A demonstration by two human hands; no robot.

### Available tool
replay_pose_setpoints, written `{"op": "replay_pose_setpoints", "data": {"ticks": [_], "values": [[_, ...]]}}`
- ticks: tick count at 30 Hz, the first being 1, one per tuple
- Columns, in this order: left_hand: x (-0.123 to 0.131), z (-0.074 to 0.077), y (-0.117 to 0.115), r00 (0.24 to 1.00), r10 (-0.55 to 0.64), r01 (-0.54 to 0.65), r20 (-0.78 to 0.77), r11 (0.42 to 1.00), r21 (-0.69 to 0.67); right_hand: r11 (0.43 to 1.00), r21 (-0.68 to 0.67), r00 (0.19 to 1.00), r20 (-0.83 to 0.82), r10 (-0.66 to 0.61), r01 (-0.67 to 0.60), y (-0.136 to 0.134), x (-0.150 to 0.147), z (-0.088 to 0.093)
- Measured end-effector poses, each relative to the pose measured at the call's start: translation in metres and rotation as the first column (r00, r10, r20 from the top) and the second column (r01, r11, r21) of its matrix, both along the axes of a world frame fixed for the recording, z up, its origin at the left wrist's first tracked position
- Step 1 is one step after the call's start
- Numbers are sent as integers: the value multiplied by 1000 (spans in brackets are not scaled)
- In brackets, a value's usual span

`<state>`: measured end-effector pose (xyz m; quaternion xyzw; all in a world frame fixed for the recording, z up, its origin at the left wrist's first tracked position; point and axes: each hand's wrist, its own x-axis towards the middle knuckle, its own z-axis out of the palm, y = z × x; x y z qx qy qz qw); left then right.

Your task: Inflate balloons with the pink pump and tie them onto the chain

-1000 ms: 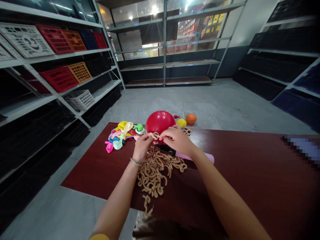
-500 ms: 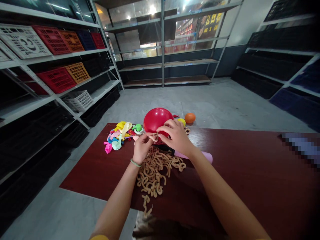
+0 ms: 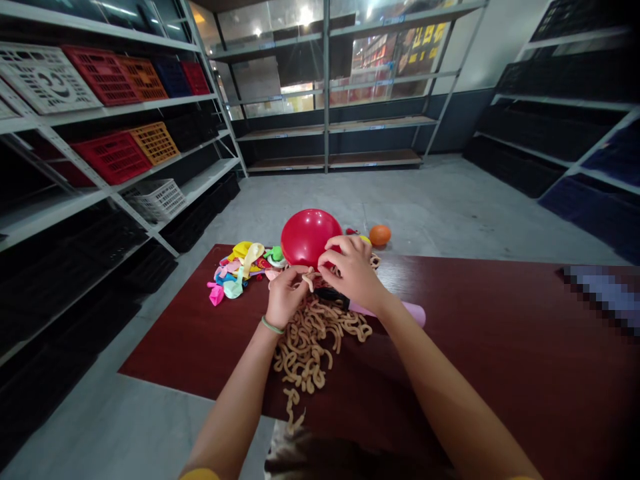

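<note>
A red inflated balloon [image 3: 311, 237] rests at the table's far edge, just beyond my two hands. My left hand [image 3: 286, 293] is closed in a pinch, with a short curled tan strip [image 3: 309, 283] at its fingertips. Whether the balloon's neck is also in that pinch is hidden. Close to the balloon's right side, my right hand [image 3: 353, 273] has its thumb and bent fingers apart, with nothing visible between them. Under the right wrist lies a lilac tube with a black end [image 3: 413, 312], possibly a hand pump. A pile of curly tan pieces [image 3: 307, 340] spreads below my hands.
Deflated balloons [image 3: 243, 270] in many colours lie on the left of the dark red table [image 3: 185, 347]. A small orange balloon [image 3: 380, 235] and a partly hidden yellow one [image 3: 366, 239] sit beyond the far edge. Shelves with plastic crates [image 3: 113, 159] stand left.
The balloon has shifted slightly left and up. My right fingertips have parted from the left hand's pinch, and the tan strip now hangs from the left fingertips.
</note>
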<state>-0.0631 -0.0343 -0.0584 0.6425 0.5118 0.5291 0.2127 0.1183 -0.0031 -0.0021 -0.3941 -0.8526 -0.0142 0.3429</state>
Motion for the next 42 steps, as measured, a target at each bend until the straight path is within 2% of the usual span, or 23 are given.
{"op": "replay_pose_setpoints", "data": {"ticks": [5, 10, 13, 18, 22, 26, 30, 35, 38, 42], "values": [[-4, 2, -1, 988, 1, 14, -154, 995, 99, 998, 29, 998, 21, 53, -53, 1, -1, -1], [-4, 7, -5, 975, 9, 14, -224, 995, 100, 996, 50, 992, 106, 74, -80, 1, 0, -4], [-4, 7, -6, 966, 44, -21, -255, 996, 90, 994, 50, 991, 98, 95, -101, 0, -3, -8], [-3, -2, -6, 963, 169, -135, -209, 977, 167, 987, 11, 987, -7, 160, -160, -1, -12, -15], [-4, -8, -5, 968, 217, -193, -124, 964, 182, 977, -37, 973, -101, 207, -212, 0, -11, -13], [-4, -9, -6, 974, 193, -162, -122, 961, 224, 969, -107, 966, -153, 207, -224, 1, -6, -7], [-3, -7, -7, 981, 133, -92, -144, 960, 265, 958, -122, 961, -133, 244, -260, 4, -2, -6], [-1, -5, -7, 987, 100, -67, -129, 968, 242, 947, -163, 959, -107, 261, -276, 5, 2, -5], [-1, -5, -7, 991, 79, -57, -104, 978, 202, 956, -146, 967, -69, 246, -254, 4, 2, -3], [0, -4, -5, 994, 67, -51, -82, 982, 180, 981, -60, 982, 26, 186, -184, 2, -2, -4]]}}
